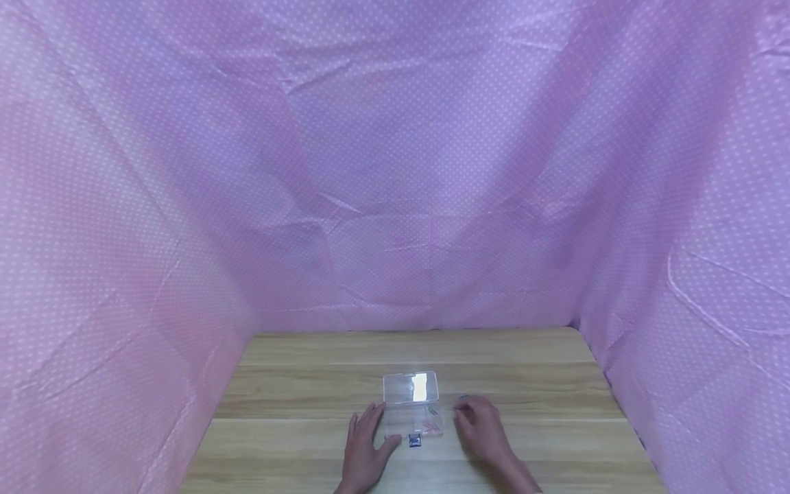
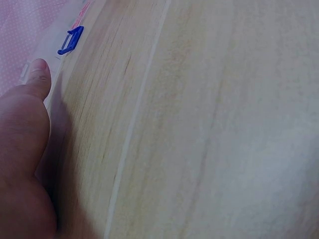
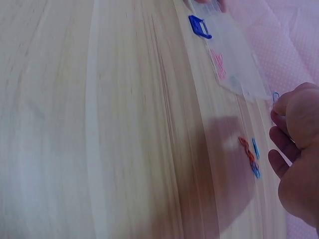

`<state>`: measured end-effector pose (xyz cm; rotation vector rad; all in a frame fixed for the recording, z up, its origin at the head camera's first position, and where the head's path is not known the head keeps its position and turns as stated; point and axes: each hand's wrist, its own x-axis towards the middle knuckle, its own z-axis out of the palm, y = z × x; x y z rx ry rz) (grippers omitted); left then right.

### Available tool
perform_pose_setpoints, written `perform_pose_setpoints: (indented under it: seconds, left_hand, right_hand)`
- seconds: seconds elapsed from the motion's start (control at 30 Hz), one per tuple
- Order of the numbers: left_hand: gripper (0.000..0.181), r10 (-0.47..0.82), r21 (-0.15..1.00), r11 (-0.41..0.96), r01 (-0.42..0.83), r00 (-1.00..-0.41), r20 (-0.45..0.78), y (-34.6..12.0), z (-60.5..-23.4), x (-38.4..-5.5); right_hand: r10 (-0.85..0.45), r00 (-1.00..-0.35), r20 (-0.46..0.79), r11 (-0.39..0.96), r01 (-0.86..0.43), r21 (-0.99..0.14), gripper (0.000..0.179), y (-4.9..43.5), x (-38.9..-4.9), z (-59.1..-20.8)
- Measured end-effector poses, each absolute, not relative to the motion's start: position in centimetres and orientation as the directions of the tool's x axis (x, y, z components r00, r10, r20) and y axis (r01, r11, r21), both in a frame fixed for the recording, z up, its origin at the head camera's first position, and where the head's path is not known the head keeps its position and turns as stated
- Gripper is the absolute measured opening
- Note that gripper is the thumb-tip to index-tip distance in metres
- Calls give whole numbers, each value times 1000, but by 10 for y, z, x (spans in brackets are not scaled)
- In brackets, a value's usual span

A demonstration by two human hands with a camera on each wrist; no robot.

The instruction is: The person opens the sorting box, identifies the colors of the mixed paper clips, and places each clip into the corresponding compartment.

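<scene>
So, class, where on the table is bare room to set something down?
The table is bare left of the left hand, right of the right hand, and behind the open box up to the cloth. Crowded: between the hands, with the box and blue piece, and by the right hand, with paper clips.

- Small cloth-lined booth (image 1: 92, 240) seen, apparently indoors; whether home, office or lab cannot be told.
- Table (image 1: 296, 370) enclosed at back and both sides by pink-purple cloth (image 1: 395, 171), printed with small white dots.
- Cloth hung loosely, creased and folded; whatever lies behind is hidden by it.
- Table finished in pale wood grain, far corners rounded; back edge set near the cloth.
- Bright patch reflected in lid (image 1: 398, 389) of clear box (image 1: 401, 415); light source not identifiable.
- Desk-type small goods laid out: the box, a blue clip (image 3: 255, 148) on the wood.
</scene>
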<state>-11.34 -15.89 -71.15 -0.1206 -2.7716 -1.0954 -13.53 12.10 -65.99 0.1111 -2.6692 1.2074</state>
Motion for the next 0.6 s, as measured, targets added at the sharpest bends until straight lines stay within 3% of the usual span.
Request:
perform_pose_setpoints:
  seconds: [0.4, 0.6]
  left_hand:
    - [75, 20, 673, 729, 128, -986, 166, -160, -712, -115]
    - [74, 16, 639, 742, 203, -958, 285, -159, -714, -113]
  right_hand:
    - [-73, -977, 198, 640, -198, -742, 11, 91, -139, -657]
    - [-118, -968, 222, 623, -246, -742, 11, 81, -141, -657]
